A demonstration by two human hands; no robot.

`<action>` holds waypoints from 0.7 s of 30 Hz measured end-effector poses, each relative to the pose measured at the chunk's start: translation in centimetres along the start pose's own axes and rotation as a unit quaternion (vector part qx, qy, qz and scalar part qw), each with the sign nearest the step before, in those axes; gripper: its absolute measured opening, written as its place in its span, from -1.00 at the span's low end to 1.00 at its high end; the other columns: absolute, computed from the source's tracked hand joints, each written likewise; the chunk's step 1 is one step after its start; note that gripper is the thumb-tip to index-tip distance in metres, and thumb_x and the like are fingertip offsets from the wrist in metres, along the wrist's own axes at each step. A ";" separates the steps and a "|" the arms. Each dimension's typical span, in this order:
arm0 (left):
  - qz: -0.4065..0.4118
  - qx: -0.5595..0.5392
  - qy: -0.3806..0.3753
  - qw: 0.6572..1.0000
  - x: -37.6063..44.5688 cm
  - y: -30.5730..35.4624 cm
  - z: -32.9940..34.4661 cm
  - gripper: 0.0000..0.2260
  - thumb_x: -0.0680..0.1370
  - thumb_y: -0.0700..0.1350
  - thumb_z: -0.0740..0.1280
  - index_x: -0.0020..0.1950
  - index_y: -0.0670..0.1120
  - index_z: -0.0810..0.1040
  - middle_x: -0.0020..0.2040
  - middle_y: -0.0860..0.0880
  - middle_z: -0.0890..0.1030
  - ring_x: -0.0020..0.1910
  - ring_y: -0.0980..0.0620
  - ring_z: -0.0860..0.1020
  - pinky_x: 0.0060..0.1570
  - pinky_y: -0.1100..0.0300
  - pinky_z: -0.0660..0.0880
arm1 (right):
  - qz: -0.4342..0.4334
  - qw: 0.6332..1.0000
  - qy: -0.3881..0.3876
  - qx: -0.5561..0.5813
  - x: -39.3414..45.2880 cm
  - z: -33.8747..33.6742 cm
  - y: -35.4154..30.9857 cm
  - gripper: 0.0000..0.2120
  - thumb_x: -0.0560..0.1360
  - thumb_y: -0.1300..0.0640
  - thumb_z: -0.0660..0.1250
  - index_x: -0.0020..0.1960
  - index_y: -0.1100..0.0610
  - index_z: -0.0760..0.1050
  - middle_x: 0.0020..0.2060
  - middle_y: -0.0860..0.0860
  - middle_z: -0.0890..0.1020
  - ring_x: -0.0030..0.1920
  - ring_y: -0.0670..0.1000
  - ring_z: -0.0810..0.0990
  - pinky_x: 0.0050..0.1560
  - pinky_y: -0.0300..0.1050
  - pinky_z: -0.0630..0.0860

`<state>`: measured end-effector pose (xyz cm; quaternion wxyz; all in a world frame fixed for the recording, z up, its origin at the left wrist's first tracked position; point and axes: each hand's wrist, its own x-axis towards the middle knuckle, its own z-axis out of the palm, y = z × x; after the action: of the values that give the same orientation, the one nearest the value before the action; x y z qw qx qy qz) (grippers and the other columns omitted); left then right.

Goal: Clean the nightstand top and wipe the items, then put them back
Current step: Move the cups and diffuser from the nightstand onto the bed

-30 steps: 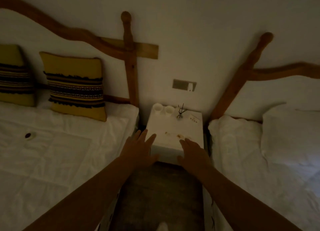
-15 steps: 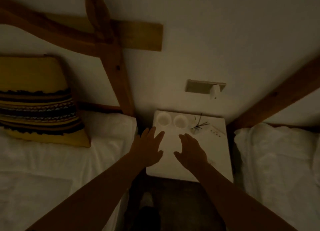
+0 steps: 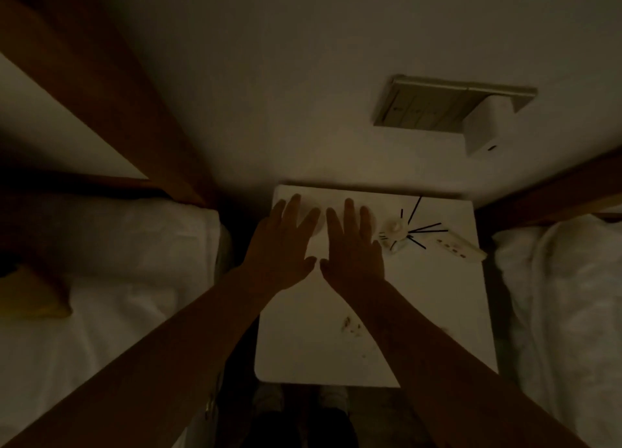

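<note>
My left grip (image 3: pixel 281 245) and right grip (image 3: pixel 351 247) are bare, without gloves, rings or watch; both forearms are bare too, no sleeves showing anywhere.

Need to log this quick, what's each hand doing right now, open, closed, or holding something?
Left hand: open, fingers straight, over a cup, holding nothing.
Right hand: open, fingers straight, holding nothing.

You are finding nothing readable here (the wall switch plate (image 3: pixel 434 106) is showing only blurred marks).
</note>
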<state>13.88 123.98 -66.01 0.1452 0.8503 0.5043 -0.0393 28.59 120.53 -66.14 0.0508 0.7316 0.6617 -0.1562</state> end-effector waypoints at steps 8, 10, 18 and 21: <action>-0.009 0.005 0.028 1.000 1.8 -0.8 1.8 -0.23 0.49 0.23 0.27 0.55 0.11 -0.10 0.56 -0.16 -0.19 0.52 -0.27 -0.11 0.41 -0.22 0.17 | 0.021 1.000 0.003 0.002 2.3 1.2 1.5 -0.13 0.50 0.06 0.30 0.52 0.00 -0.29 0.51 0.10 -0.33 0.48 0.23 -0.38 0.29 0.37 0.29; -0.009 0.004 0.016 1.000 2.3 -0.7 1.6 -0.27 0.51 0.22 0.24 0.54 0.14 -0.10 0.57 -0.14 -0.16 0.52 -0.27 -0.09 0.38 -0.21 0.23 | 0.021 0.999 0.007 0.036 2.6 0.9 1.7 -0.16 0.49 0.13 0.29 0.53 0.02 -0.23 0.54 0.11 -0.23 0.50 0.23 -0.32 0.31 0.30 0.32; -0.062 -0.062 0.003 0.996 3.1 0.2 0.4 -0.32 0.44 0.13 0.38 0.47 0.16 0.11 0.43 -0.07 0.13 0.24 -0.21 0.38 0.02 -0.07 0.55 | 0.029 0.994 0.046 0.095 3.1 -0.2 1.6 -0.23 0.34 0.13 0.45 0.42 -0.02 0.11 0.37 0.03 0.19 0.37 0.17 0.08 -0.10 0.05 0.54; -0.093 -0.073 -0.035 0.992 2.6 0.8 0.4 -0.30 0.43 0.13 0.41 0.46 0.15 0.10 0.43 -0.08 0.12 0.20 -0.20 0.44 0.03 -0.08 0.55 | 0.024 0.997 0.031 0.070 2.8 -0.2 1.5 -0.22 0.32 0.04 0.50 0.39 -0.04 0.14 0.34 0.04 0.20 0.32 0.19 0.12 -0.07 0.06 0.54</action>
<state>15.86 125.73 -66.80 0.2207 0.7851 0.5770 -0.0454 30.32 123.07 -66.95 -0.0173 0.7533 0.6328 -0.1783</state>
